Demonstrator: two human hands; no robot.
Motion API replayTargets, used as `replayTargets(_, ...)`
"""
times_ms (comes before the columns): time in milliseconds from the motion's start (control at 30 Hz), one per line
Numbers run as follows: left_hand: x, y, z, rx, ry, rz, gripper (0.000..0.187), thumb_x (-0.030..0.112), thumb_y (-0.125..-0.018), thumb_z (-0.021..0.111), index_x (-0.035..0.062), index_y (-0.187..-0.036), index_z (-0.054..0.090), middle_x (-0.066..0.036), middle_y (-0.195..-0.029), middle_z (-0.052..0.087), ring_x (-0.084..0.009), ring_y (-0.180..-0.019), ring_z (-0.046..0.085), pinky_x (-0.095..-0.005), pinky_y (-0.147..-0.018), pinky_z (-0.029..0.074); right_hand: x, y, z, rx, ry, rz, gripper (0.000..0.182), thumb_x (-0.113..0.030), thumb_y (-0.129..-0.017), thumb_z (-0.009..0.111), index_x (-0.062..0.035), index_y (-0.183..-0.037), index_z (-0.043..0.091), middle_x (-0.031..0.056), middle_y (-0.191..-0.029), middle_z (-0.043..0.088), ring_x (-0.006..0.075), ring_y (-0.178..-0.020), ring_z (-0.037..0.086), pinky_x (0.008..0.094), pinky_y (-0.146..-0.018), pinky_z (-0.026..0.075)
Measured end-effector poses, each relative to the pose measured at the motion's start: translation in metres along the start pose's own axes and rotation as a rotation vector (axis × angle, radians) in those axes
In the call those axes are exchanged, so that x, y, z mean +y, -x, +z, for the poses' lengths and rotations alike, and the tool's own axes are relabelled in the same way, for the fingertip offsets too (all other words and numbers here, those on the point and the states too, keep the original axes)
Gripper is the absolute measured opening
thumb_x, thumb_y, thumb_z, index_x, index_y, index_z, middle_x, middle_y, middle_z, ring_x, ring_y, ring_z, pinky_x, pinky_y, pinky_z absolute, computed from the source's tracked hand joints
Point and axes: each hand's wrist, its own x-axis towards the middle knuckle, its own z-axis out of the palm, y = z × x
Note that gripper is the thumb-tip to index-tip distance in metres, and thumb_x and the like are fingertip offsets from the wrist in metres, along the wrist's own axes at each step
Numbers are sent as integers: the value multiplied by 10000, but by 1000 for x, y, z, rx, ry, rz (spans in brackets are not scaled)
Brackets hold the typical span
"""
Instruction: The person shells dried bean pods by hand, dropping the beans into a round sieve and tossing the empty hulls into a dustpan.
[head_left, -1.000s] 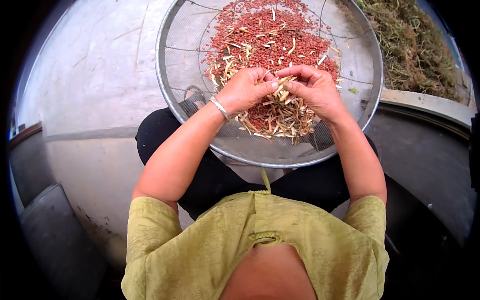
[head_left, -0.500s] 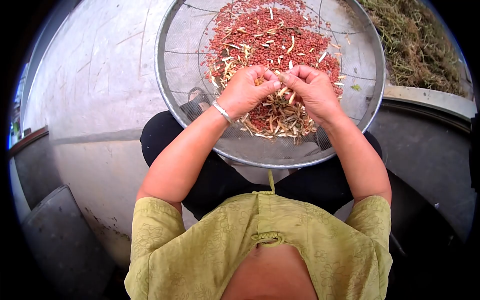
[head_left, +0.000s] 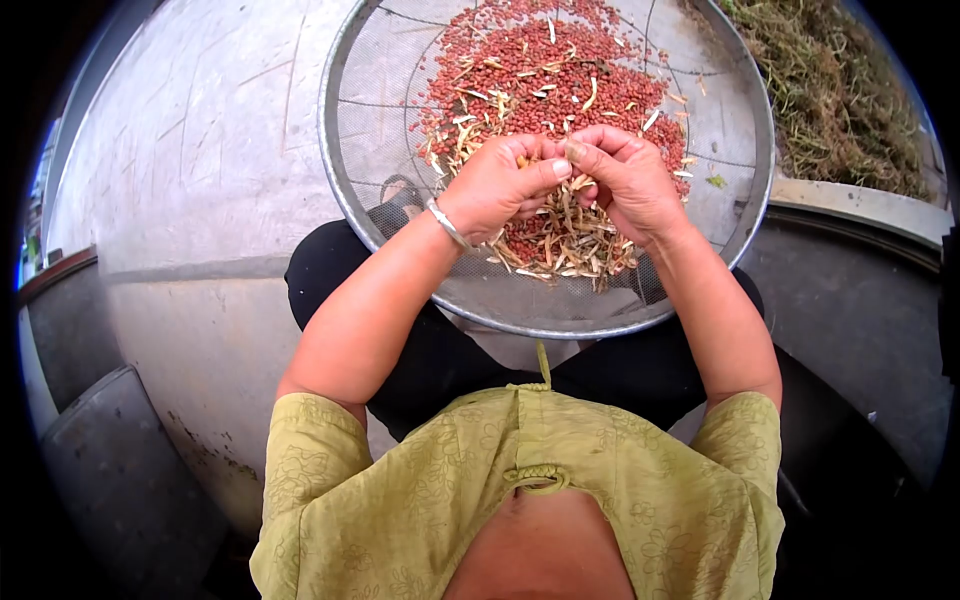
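A round metal-rimmed mesh sieve (head_left: pixel 348 195) rests across my lap. Red beans (head_left: pixel 560 85) are spread over its mesh, mixed with pale split pods. Nearer to me lies a heap of dry, empty pods (head_left: pixel 570 240). My left hand (head_left: pixel 505 185), with a silver bangle at the wrist, is closed in a pinch above the heap. Fingertip to fingertip with it, my right hand (head_left: pixel 632 185) is closed too. Pale dry bean pods (head_left: pixel 578 184) show between the fingers, partly hidden by the thumbs.
Beyond the sieve at the right lies a pile of dried plant stalks (head_left: pixel 835 95), bordered by a pale ledge (head_left: pixel 865 203). Concrete floor (head_left: pixel 200 150) stretches to the left. A dark panel-like object (head_left: pixel 125 470) stands at the lower left.
My thumbs and fingertips have drawn closer together. The pale pods that stuck out below my right fingers show less now. The sieve sits slightly farther right in view.
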Motion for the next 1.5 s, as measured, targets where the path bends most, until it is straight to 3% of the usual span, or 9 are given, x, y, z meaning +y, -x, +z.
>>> replayTargets(100, 2, 3, -3, -153, 206, -133, 163, 218, -860, 616, 99, -894, 510, 82, -602, 366, -11, -465, 315, -167, -405, 229, -3, 1, -5, -48, -4, 74, 123, -162, -838, 645, -55, -871, 596, -23, -770, 568, 49, -623, 506, 192, -492, 421)
replayTargets(200, 0, 9, -7, -87, 74, -120, 353, 305, -803, 672, 55, -1026, 562, 26, -721, 537, -33, -554, 446, -188, -467, 381, 1, 1, 4, -33, 48, 0, 92, -145, -843, 628, -61, -855, 593, -23, -746, 542, 48, -592, 488, 188, -474, 388)
replayTargets(333, -17, -9, -4, 120, -366, 287, 204, 229, -804, 661, 45, -879, 615, -13, -790, 608, -90, -725, 554, -269, -671, 471, 3, -3, -1, -16, 70, -52, 124, -80, -854, 597, -85, -761, 515, -17, -678, 537, 38, -523, 465, 173, -436, 353)
replayTargets(533, -7, -8, 6, 294, -717, 489, 181, 177, -772, 656, 32, -772, 548, -96, -667, 576, -177, -613, 560, -320, -573, 436, 7, -4, 5, 130, 97, -91, 154, -130, -870, 597, -98, -750, 505, -15, -706, 570, 31, -523, 456, 165, -437, 352)
replayTargets(967, -4, -10, 4, 114, -172, 345, 142, 162, -862, 571, 57, -784, 515, 2, -729, 554, -58, -670, 499, -244, -608, 445, 9, -4, 12, 163, 298, -202, 135, -169, -885, 577, -39, -892, 615, -34, -720, 558, 21, -587, 472, 169, -506, 370)
replayTargets(1033, -14, -15, 6, 177, -177, 409, 107, 138, -861, 570, 61, -810, 516, 10, -760, 557, -43, -720, 499, -222, -630, 438, 25, -8, -4, 125, 379, -410, 132, -140, -883, 568, -12, -888, 603, -18, -746, 573, 38, -613, 509, 183, -529, 423)
replayTargets(1167, -17, 10, 35, 218, -183, 287, 97, 122, -868, 553, 79, -800, 499, 53, -718, 475, -24, -663, 417, -199, -590, 379, 11, 23, 0, 83, 226, -224, 109, -118, -882, 563, -11, -876, 582, -1, -755, 581, 46, -620, 524, 183, -536, 444)
replayTargets(1233, -8, -2, 5, 184, -136, 290, 135, 171, -892, 553, 108, -812, 465, 70, -621, 429, -6, -483, 352, -159, -429, 275, 8, -4, 16, 108, 189, -177, 94, -111, -880, 564, -19, -874, 577, 4, -771, 584, 47, -620, 523, 190, -540, 456)
replayTargets(1500, -7, -5, 9, 163, -92, 258, 115, 174, -897, 552, 108, -842, 476, 69, -608, 423, -13, -483, 365, -166, -435, 293, 1, 2, 12, 97, -15, -170, 87, -74, -848, 597, 8, -875, 584, 21, -755, 582, 65, -589, 531, 189, -514, 457)
